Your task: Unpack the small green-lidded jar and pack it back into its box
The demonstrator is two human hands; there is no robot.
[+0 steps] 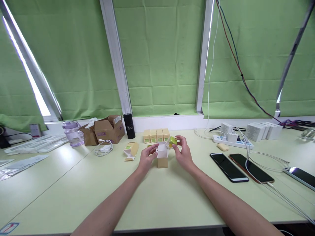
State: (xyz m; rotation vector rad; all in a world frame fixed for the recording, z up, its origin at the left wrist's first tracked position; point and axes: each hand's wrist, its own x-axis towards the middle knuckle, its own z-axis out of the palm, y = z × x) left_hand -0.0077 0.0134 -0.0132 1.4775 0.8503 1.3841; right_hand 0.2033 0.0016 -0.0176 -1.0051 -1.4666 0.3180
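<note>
A small tan box stands upright in the middle of the pale green table, its white top flaps open. My left hand pinches the left flap of this box. Just right of the opening, my right hand holds a small yellow-green object between its fingertips. Behind the box stands a row of several closed tan boxes with green labels. Another tan box lies on its side with an open end, to the left.
Two dark phones and a third phone lie at right, with white cables and a power strip. White boxes sit by the windowsill. At left are a black cylinder, a cardboard carton, a purple bottle.
</note>
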